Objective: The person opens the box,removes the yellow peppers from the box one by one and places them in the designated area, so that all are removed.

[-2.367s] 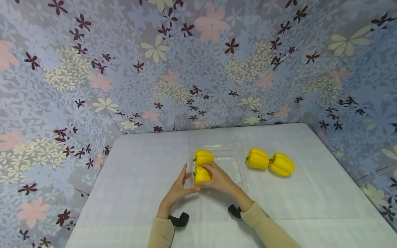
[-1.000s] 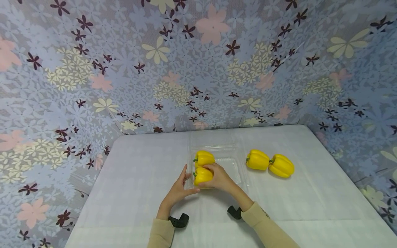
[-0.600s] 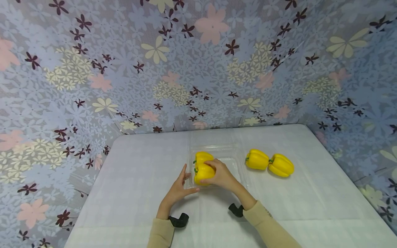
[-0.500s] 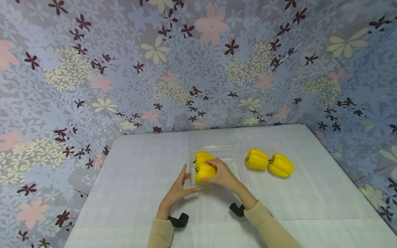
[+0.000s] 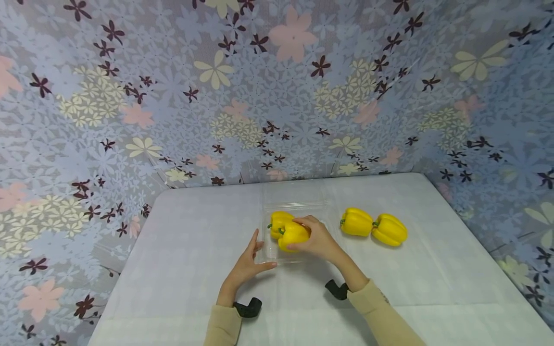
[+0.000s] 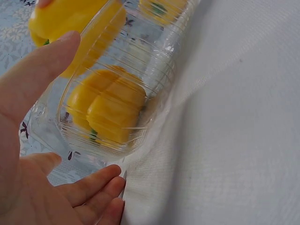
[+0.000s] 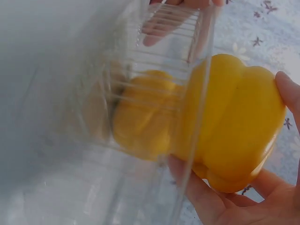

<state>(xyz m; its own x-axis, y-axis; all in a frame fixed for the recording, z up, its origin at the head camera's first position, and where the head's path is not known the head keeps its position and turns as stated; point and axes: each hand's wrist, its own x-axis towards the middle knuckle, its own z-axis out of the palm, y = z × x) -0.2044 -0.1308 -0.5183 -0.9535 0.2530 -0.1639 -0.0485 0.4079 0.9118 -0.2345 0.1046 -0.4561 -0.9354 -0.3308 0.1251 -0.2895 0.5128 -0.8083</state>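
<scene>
A clear plastic clamshell container (image 5: pixel 290 262) lies on the table with its lid folded back. My right hand (image 5: pixel 323 244) grips a yellow bell pepper (image 5: pixel 294 235) between thumb and fingers, raised over the tray part. In the right wrist view this pepper (image 7: pixel 234 117) stands above the container's rim. A second yellow bell pepper (image 5: pixel 278 222) sits inside at the left, partly hidden by the held one. Beside the front left corner, my left hand (image 5: pixel 246 265) has its thumb and fingers spread. In the left wrist view the thumb (image 6: pixel 51 58) lies at the container's rim.
Two more yellow bell peppers, one nearer (image 5: pixel 357 222) and one farther right (image 5: pixel 389 229), lie close together on the white tablecloth (image 5: pixel 433 274). A black wrist-worn device shows at each wrist. A flowered cloth (image 5: pixel 277 96) hangs behind the table.
My right hand has lifted the front pepper from the container's front left and moved it up and to the right. The left hand has stayed at the corner.
</scene>
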